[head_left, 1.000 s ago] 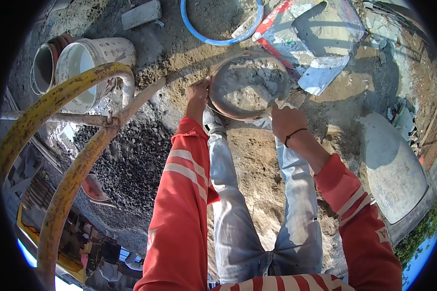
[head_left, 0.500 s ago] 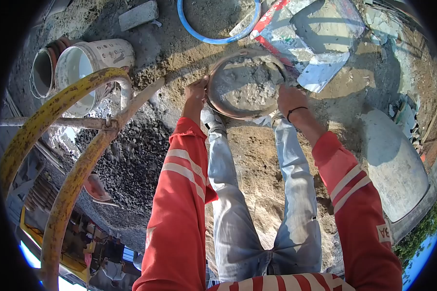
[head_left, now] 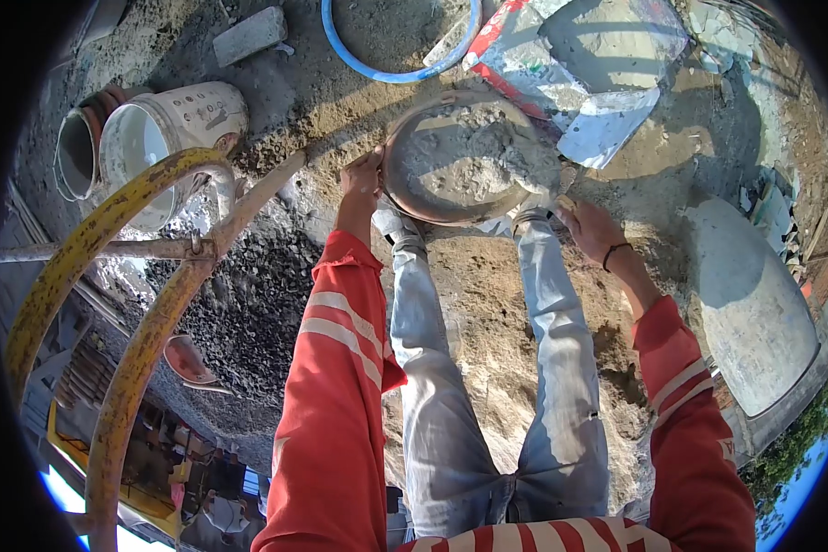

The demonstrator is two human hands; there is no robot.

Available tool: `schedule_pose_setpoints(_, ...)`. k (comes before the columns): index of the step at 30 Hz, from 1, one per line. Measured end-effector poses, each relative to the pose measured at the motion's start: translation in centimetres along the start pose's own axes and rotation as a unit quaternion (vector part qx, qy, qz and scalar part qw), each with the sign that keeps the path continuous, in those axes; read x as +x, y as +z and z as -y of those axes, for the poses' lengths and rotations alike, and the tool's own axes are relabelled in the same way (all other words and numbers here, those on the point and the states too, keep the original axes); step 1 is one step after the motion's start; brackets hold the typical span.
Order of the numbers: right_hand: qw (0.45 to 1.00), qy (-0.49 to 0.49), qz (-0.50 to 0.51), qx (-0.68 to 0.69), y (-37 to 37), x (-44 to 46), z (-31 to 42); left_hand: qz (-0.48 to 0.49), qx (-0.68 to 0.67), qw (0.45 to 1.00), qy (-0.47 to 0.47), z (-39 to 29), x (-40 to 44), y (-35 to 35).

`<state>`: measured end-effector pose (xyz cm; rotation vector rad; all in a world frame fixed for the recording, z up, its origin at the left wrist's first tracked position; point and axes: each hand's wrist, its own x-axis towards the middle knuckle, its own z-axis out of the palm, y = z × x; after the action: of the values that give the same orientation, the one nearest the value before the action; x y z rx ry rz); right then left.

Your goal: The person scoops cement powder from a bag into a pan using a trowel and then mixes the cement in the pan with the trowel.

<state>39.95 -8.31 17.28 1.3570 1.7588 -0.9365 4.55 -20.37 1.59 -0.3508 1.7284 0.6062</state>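
Note:
A round, shallow pan (head_left: pixel 403 195) sits on the ground in front of my feet. Grey wet mortar (head_left: pixel 469 152) fills it, heaped toward the far and right sides. My left hand (head_left: pixel 362 172) grips the pan's left rim, fingers closed around the edge. Closed around a short handle, my right hand (head_left: pixel 591 228) is just outside the pan's lower right rim. The handle belongs to what looks like a trowel (head_left: pixel 545 195), its blade smeared with mortar at the rim and hard to make out.
Left of me stand a white bucket (head_left: pixel 213 106) of cloudy liquid, a darker bucket (head_left: pixel 75 152) and a rusty yellow metal frame (head_left: pixel 147 368). Dark gravel (head_left: pixel 248 322) lies beside my left leg. Beyond the pan are a blue hoop (head_left: pixel 377 74) and a torn sack (head_left: pixel 607 124).
My right hand has moved right and toward me, from inside the pan's right edge to outside the rim, drawing the trowel with it. My left hand stays on the rim.

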Motion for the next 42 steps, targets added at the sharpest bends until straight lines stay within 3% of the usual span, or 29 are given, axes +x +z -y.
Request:
schedule_pose_setpoints(2,0.996,-0.045,0.081,0.011,-0.4,1.4,-3.3,-0.013,-0.020,0.999,0.024,0.3,-0.1,0.4)
schedule_pose_setpoints(6,0.993,-0.064,0.078,0.057,-1.3,0.3,-6.9,-0.030,-0.037,0.998,0.050,-0.1,-0.7,0.6)
schedule_pose_setpoints(7,0.993,-0.094,0.026,0.061,-0.9,-0.6,-8.0,-0.029,-0.036,0.998,0.051,0.0,-0.6,0.6)
schedule_pose_setpoints(10,0.993,-0.030,0.090,0.074,-2.3,-4.0,-10.2,-0.054,-0.008,0.997,0.056,0.1,-0.3,0.8)
schedule_pose_setpoints(13,0.991,-0.122,-0.047,-0.026,-0.8,-6.3,-13.8,-0.043,-0.029,0.998,0.040,0.1,-0.6,0.7)
schedule_pose_setpoints(16,0.979,-0.167,-0.107,-0.037,-0.7,-6.6,-12.7,-0.044,-0.033,0.998,0.023,0.0,-0.9,0.7)
schedule_pose_setpoints(18,0.985,-0.139,-0.099,-0.021,0.0,-4.8,-10.8,-0.036,-0.019,0.999,0.018,0.0,-1.0,0.5)
schedule_pose_setpoints(22,0.915,-0.264,-0.299,-0.064,4.5,3.4,-9.6,-0.019,-0.026,0.999,0.027,0.1,-1.4,0.5)
schedule_pose_setpoints(26,0.936,-0.193,-0.291,-0.047,9.0,10.5,-8.6,-0.009,-0.026,0.999,0.031,0.3,-1.3,0.3)
schedule_pose_setpoints(28,0.968,-0.158,-0.194,-0.003,9.6,11.7,-8.1,-0.009,-0.045,0.998,0.034,0.3,-1.4,0.3)
schedule_pose_setpoints(42,0.972,-0.153,-0.164,-0.074,11.3,13.7,-17.0,-0.026,-0.076,0.996,0.029,0.6,-1.0,0.2)
